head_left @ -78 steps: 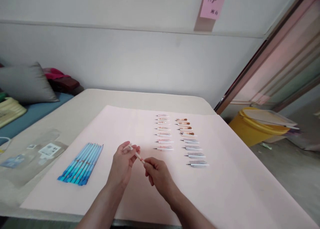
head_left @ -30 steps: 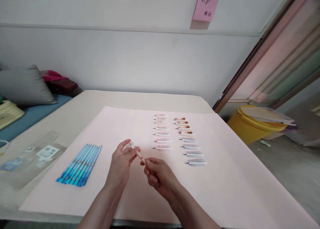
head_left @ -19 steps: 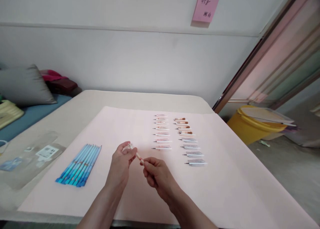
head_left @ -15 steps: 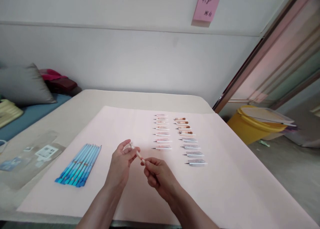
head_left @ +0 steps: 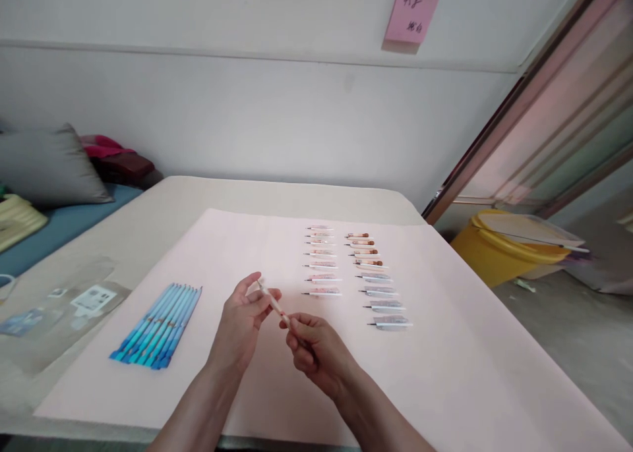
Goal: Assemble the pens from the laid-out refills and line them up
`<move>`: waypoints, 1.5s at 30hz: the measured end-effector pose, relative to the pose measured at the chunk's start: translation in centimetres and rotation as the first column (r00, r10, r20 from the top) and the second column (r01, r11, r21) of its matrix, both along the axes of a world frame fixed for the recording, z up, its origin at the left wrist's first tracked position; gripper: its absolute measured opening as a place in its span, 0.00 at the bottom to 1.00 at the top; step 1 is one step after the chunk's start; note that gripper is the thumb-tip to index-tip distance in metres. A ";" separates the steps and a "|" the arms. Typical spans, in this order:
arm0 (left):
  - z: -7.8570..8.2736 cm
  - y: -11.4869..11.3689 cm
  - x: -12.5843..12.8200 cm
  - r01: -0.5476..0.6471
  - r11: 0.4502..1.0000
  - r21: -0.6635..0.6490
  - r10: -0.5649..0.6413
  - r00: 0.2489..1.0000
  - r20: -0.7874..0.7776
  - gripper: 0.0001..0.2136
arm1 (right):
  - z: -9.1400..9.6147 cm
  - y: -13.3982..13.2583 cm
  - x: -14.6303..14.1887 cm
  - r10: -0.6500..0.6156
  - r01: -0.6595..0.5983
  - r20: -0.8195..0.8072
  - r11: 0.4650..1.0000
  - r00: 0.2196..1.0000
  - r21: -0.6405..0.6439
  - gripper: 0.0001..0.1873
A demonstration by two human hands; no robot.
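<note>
Inspection of the head view finds both hands raised just above the near middle of a pink paper sheet (head_left: 469, 386), which covers most of a beige table (head_left: 163, 208).

Left hand (head_left: 243, 327): thumb and fingers are curled in and closed on the upper end of a slim pale stick (head_left: 272, 302).

Right hand (head_left: 312, 348): thumb and forefinger are pinched tight on the stick's lower end, where a reddish mark shows. The other fingers are folded toward the palm.

The stick is held in the air between the two hands and clear of the sheet. It is tilted, with its upper end at the left hand and pointing away from the person.

Blue pens (head_left: 157, 325) lie side by side in one tight row on the sheet, well to the left of the left hand.

Beyond the hands, short pen parts lie on the sheet in a left column (head_left: 322, 267) and a right column (head_left: 376, 281). Each piece lies crosswise and apart from its neighbours. The nearest piece of the left column is near the stick's upper end but not touching it.

A clear plastic bag (head_left: 64, 307) with a printed label rests on the bare table at the far left.

Off the table, a grey cushion (head_left: 49, 165) sits at the left and a yellow bucket (head_left: 499, 254) stands on the floor at the right. A pink note (head_left: 414, 7) is stuck to the wall.
</note>
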State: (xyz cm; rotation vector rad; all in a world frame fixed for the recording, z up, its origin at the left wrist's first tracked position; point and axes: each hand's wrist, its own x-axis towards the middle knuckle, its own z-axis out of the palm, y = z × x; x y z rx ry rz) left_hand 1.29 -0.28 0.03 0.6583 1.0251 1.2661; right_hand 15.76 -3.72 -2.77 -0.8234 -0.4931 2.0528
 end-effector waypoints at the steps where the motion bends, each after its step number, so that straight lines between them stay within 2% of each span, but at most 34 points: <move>1: 0.0 0.0 0.0 0.008 1.000 0.008 -0.008 1.000 0.007 0.28 | -0.1 0.0 0.1 0.017 -0.018 -0.031 1.000 0.999 -0.016 0.09; 6: 0.0 0.0 0.1 0.025 0.999 0.032 -0.026 0.999 0.037 0.27 | 0.0 0.1 0.4 0.058 -0.064 -0.099 0.996 0.993 -0.060 0.10; 9: -0.1 0.1 0.0 0.019 1.000 0.023 -0.020 0.999 0.050 0.25 | 0.2 0.1 0.1 0.021 -0.021 -0.010 0.999 1.000 -0.041 0.11; 15: 0.5 0.7 -0.8 -0.004 1.000 0.001 0.004 0.999 0.053 0.23 | 0.6 -0.2 -0.1 -0.052 0.049 0.219 0.999 0.974 0.019 0.23; 22: 0.5 0.6 -0.9 -0.004 0.999 -0.043 0.002 0.999 -0.044 0.21 | 0.6 -0.5 -0.4 -0.072 0.004 0.418 0.987 0.905 0.162 0.13; 26: 0.1 0.4 -0.6 0.069 0.997 -0.038 -0.074 0.986 -0.152 0.17 | 0.6 -0.4 -0.8 -0.082 -0.008 0.494 0.984 0.866 0.178 0.11; 28: 0.0 0.8 -1.3 0.098 0.995 -0.003 -0.095 0.959 -0.266 0.16 | 0.4 -0.3 -0.9 -0.074 -0.032 0.550 0.983 0.832 0.180 0.10; 30: 0.1 1.7 -2.7 0.122 0.992 0.021 -0.096 0.863 -0.496 0.14 | 0.3 -0.2 -0.8 -0.065 -0.055 0.592 0.982 0.803 0.182 0.09; 31: 0.1 2.2 -3.8 0.148 0.989 0.017 -0.102 0.756 -0.646 0.14 | 0.3 -0.1 -0.8 -0.058 -0.065 0.601 0.981 0.797 0.181 0.09; 32: 0.1 2.7 -4.9 0.152 0.988 -0.016 -0.104 0.592 -0.799 0.13 | 0.3 -0.1 -0.7 -0.051 -0.073 0.605 0.981 0.795 0.179 0.10; 33: 0.1 3.2 -6.1 0.145 0.987 -0.069 -0.121 0.388 -0.914 0.12 | 0.3 -0.1 -0.6 -0.045 -0.079 0.605 0.981 0.795 0.177 0.10; 34: 0.0 3.7 -7.3 0.111 0.987 -0.115 -0.135 0.185 -0.973 0.12 | 0.3 -0.1 -0.5 -0.043 -0.082 0.605 0.980 0.795 0.179 0.10; 35: -0.2 4.1 -8.4 0.071 0.986 -0.150 -0.151 0.016 -0.988 0.14 | 0.4 -0.1 -0.4 -0.046 -0.082 0.603 0.980 0.797 0.182 0.10; 37: -0.8 4.7 -10.0 0.020 0.973 -0.229 -0.220 -0.201 -0.955 0.14 | 0.6 0.0 -0.2 -0.054 -0.074 0.598 0.979 0.800 0.188 0.10; 38: -1.2 4.9 -10.5 0.008 0.962 -0.272 -0.260 -0.272 -0.926 0.13 | 0.6 0.0 -0.2 -0.058 -0.070 0.595 0.979 0.802 0.190 0.10; 40: -1.8 5.0 -10.9 -0.004 0.943 -0.333 -0.314 -0.344 -0.885 0.11 | 0.8 0.1 -0.1 -0.065 -0.061 0.590 0.980 0.805 0.190 0.10; 43: -2.0 4.9 -10.9 0.002 0.941 -0.338 -0.313 -0.372 -0.874 0.10 | 0.9 0.1 0.1 -0.071 -0.052 0.584 0.980 0.809 0.191 0.09; 45: -1.5 4.8 -11.0 -0.018 0.950 -0.310 -0.295 -0.369 -0.881 0.10 | 1.0 0.2 0.2 -0.077 -0.046 0.584 0.980 0.808 0.194 0.09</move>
